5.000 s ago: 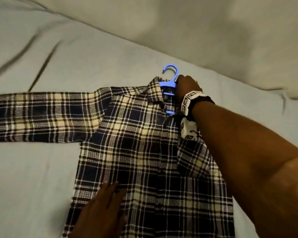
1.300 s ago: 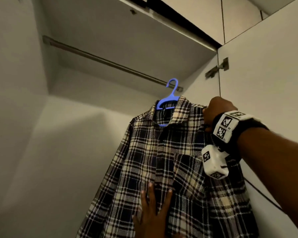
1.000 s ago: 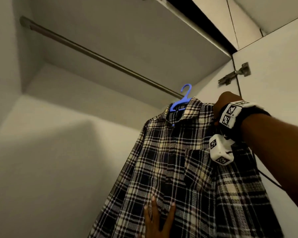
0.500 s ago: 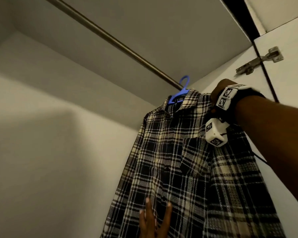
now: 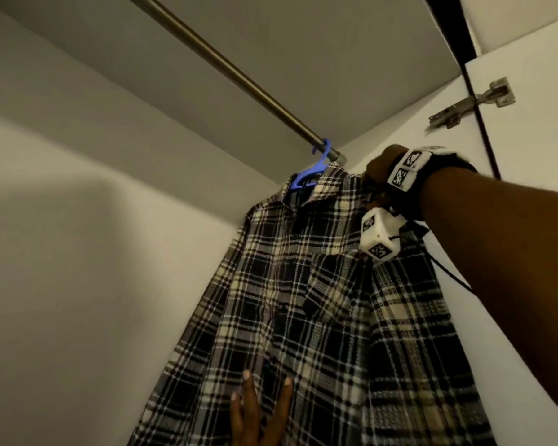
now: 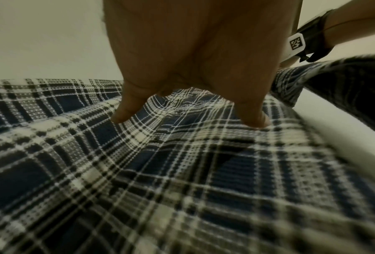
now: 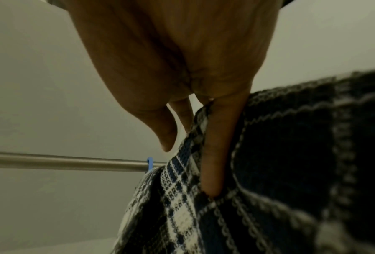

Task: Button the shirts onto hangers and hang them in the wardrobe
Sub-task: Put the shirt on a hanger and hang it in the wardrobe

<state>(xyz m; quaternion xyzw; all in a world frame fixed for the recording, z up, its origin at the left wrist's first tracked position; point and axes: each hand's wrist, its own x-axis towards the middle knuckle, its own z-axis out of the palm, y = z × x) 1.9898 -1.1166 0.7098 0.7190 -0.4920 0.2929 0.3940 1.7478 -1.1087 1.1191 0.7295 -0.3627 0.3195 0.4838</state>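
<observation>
A dark blue and cream plaid shirt (image 5: 303,300) hangs buttoned on a blue hanger (image 5: 306,177). The hanger's hook sits over the right end of the metal wardrobe rod (image 5: 223,66). My right hand (image 5: 380,165) grips the shirt's shoulder from above; in the right wrist view its thumb (image 7: 219,154) presses the fabric (image 7: 290,171) while the fingers lie behind it. Low on the shirt front, my left hand (image 5: 258,410) lies flat with straight, spread fingers (image 6: 253,118). The shirt covers the hanger's arms.
The wardrobe's side wall stands right behind the shirt, with a metal hinge (image 5: 471,103) and the open door (image 5: 535,149) at the right. To the left of the hanger the rod (image 7: 73,163) is bare. The pale back wall (image 5: 78,252) is on the left.
From lying on the bed, the shirt has been lifted into the wardrobe. Over the last second my right hand raised it, and the blue hook went from below the rod onto it.
</observation>
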